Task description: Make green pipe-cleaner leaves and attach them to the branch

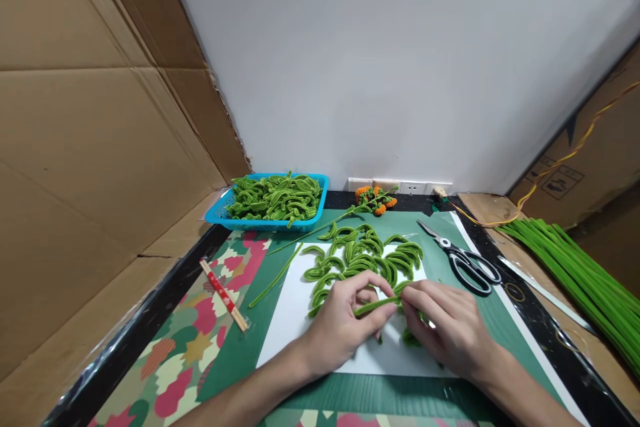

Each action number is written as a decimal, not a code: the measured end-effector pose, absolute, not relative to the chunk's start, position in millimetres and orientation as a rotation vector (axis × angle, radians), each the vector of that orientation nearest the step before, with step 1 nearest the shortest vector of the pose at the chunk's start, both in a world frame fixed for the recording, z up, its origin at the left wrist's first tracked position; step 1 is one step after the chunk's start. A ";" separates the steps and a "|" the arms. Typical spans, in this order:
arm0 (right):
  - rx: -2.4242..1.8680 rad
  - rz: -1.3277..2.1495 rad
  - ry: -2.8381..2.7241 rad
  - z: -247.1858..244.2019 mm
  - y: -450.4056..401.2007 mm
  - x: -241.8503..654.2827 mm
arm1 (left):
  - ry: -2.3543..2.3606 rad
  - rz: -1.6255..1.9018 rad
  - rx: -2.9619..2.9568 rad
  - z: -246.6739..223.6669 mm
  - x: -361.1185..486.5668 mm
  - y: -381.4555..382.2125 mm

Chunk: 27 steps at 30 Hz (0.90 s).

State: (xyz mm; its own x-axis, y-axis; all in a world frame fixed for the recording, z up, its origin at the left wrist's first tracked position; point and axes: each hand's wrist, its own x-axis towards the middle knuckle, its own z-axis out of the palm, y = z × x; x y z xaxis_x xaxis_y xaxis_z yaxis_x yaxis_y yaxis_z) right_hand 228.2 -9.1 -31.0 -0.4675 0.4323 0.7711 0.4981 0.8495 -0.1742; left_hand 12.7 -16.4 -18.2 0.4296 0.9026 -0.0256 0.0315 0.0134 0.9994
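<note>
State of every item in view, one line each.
Left hand: shut on green strip
Right hand: pinching the same strip
Green strip: held between both hands
Blue basket: heaped with green pieces
White sheet: flat, partly covered by curled green pieces
Scissors: lying down, unheld
Chopsticks: paired, red-banded, lying down
Orange-flowered sprig: lying down
Plug: apparently plugged in

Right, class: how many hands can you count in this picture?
2: the left hand, over the white paper, and the right hand beside it, both gripping a green fuzzy strip.
</note>
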 end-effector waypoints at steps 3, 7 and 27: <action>-0.699 -0.110 -2.180 -31.5 -8.2 225.6 | 0.983 0.916 1.497 -18.7 12.0 -14.4; -0.701 -0.102 -2.204 -32.5 -7.3 224.9 | 1.060 1.004 1.594 -15.3 12.7 -15.6; -0.661 0.078 -2.141 -30.5 -12.1 226.2 | 1.002 1.029 1.765 -15.8 14.6 -19.6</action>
State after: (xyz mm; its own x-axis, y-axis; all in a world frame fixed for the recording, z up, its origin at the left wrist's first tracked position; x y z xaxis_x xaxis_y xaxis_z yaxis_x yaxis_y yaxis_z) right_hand 226.2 -12.1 -30.5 -0.4808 0.4838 0.7313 0.4290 0.8572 -0.2850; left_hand 14.6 -19.6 -15.8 0.3436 0.9072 0.2427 0.2186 -0.3286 0.9188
